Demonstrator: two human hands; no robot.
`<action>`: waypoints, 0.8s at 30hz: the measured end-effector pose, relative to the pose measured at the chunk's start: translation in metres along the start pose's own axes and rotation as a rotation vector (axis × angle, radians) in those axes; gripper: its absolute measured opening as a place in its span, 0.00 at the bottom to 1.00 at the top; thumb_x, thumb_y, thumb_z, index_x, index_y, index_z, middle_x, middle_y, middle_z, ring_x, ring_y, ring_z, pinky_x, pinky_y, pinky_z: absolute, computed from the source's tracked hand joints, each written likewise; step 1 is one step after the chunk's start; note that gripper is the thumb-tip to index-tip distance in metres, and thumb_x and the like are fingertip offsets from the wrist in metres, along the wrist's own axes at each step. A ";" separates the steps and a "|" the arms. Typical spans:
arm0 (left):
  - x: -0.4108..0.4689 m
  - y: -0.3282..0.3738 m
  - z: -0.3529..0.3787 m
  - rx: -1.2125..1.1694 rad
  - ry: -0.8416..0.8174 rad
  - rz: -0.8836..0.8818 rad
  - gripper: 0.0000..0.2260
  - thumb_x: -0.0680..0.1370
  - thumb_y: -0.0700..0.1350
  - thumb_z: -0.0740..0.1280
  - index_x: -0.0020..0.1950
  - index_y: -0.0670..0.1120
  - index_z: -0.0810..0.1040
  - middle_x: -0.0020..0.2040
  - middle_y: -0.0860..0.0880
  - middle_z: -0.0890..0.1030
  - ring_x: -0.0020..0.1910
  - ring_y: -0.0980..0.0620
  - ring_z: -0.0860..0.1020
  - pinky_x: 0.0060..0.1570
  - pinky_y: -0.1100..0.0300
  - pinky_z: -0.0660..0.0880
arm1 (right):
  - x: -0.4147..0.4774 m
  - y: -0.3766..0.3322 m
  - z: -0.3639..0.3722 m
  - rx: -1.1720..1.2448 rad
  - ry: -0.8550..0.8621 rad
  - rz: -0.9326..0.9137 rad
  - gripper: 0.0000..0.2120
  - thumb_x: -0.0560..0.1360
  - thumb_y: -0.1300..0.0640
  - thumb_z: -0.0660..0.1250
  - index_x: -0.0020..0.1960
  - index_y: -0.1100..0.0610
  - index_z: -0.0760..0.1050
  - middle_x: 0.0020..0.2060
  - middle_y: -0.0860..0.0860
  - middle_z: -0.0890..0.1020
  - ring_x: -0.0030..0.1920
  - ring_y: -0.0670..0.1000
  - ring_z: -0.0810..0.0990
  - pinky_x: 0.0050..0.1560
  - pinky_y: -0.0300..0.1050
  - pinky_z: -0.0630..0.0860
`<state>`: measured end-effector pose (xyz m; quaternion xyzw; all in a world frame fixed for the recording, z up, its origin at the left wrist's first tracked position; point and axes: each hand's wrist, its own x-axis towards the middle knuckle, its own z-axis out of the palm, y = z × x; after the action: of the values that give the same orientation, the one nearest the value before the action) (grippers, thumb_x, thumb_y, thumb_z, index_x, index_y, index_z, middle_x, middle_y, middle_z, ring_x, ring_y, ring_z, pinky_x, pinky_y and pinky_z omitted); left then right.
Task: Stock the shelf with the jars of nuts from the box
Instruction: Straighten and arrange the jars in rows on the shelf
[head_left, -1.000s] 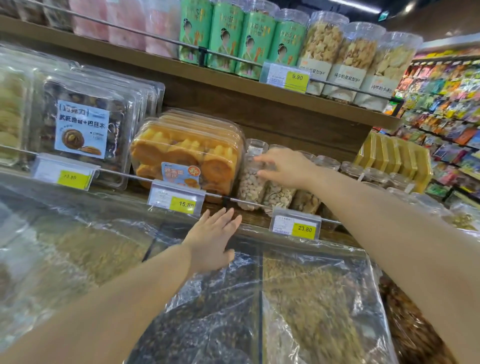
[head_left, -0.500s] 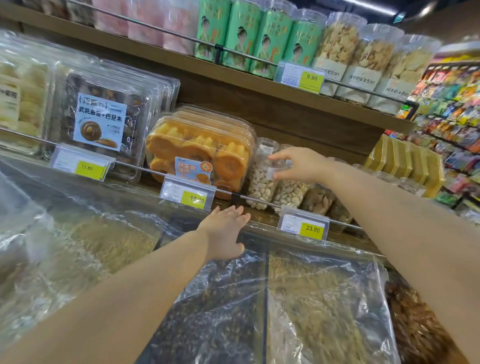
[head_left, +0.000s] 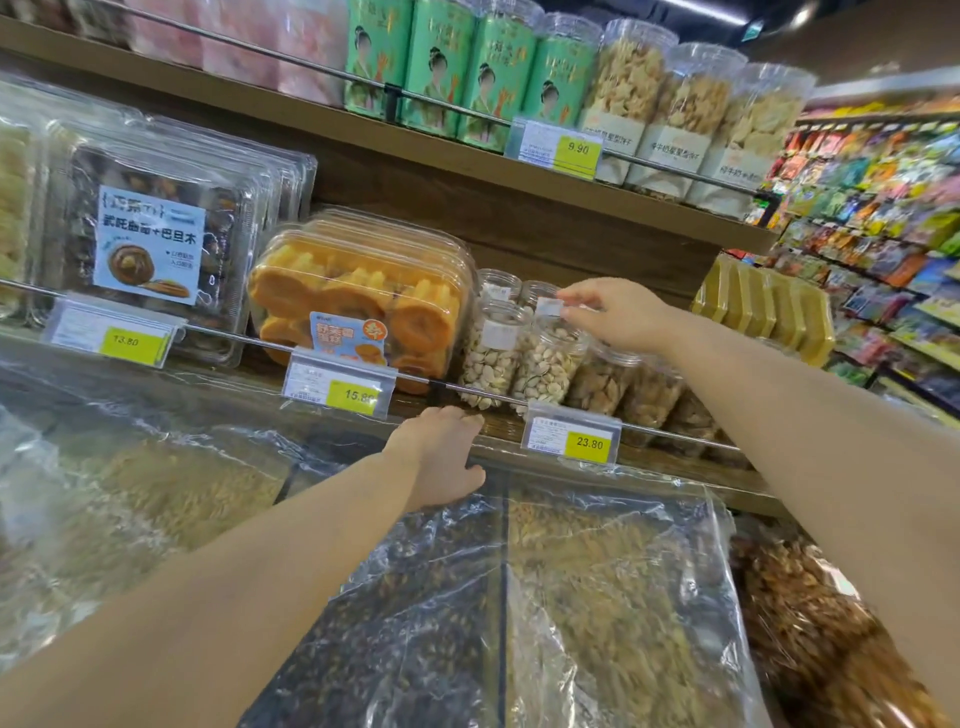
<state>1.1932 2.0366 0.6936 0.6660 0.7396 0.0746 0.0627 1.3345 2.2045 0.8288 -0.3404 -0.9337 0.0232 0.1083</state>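
The wooden shelf (head_left: 519, 234) fills the view, and below it, nearest the camera, lie bulk bins (head_left: 597, 597) of seeds and nuts under crinkled clear film. On the middle board a clear box of orange biscuits (head_left: 358, 306) stands left of a row of nut jars (head_left: 644, 389), all behind a thin metal rail (head_left: 234, 332). The box named in the task is not in view. The left hand (head_left: 441, 457) rests on the shelf's front lip, loose and holding nothing, apparently as a brace. The right hand (head_left: 618, 312) reaches over the rail, and its fingers (head_left: 571, 301) pinch the top of the front jar (head_left: 550, 364) at a small white sticker. That jar of pistachios stands upright on the board, touching a like jar (head_left: 488, 358) to its left and just above the yellow 23.80 price tag (head_left: 571, 436). The step in hand looks like seating or squaring this jar in its row. Next the pinch should loosen without tipping the jar, and the hand should go back to the box for another.
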 end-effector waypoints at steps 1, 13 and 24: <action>0.000 0.004 0.001 -0.010 -0.010 0.001 0.28 0.77 0.53 0.60 0.75 0.43 0.62 0.72 0.44 0.66 0.71 0.44 0.64 0.68 0.48 0.65 | -0.004 0.006 -0.003 0.023 -0.022 0.014 0.20 0.79 0.49 0.61 0.69 0.51 0.70 0.68 0.50 0.73 0.68 0.50 0.70 0.63 0.41 0.63; 0.010 0.017 -0.005 0.158 -0.062 -0.046 0.26 0.73 0.55 0.64 0.68 0.44 0.71 0.65 0.44 0.73 0.59 0.44 0.74 0.57 0.51 0.75 | -0.011 0.011 0.019 -0.183 0.024 -0.044 0.22 0.72 0.38 0.66 0.61 0.49 0.75 0.58 0.49 0.76 0.59 0.52 0.75 0.53 0.47 0.71; 0.012 0.019 -0.015 0.149 -0.100 -0.053 0.23 0.73 0.54 0.64 0.64 0.45 0.74 0.58 0.46 0.77 0.54 0.46 0.77 0.52 0.52 0.77 | -0.004 0.007 0.007 -0.002 -0.222 -0.047 0.32 0.71 0.49 0.72 0.72 0.47 0.64 0.72 0.46 0.66 0.72 0.49 0.64 0.67 0.44 0.61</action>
<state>1.2078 2.0500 0.7117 0.6520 0.7563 -0.0159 0.0518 1.3404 2.2074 0.8205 -0.3140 -0.9477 0.0571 0.0046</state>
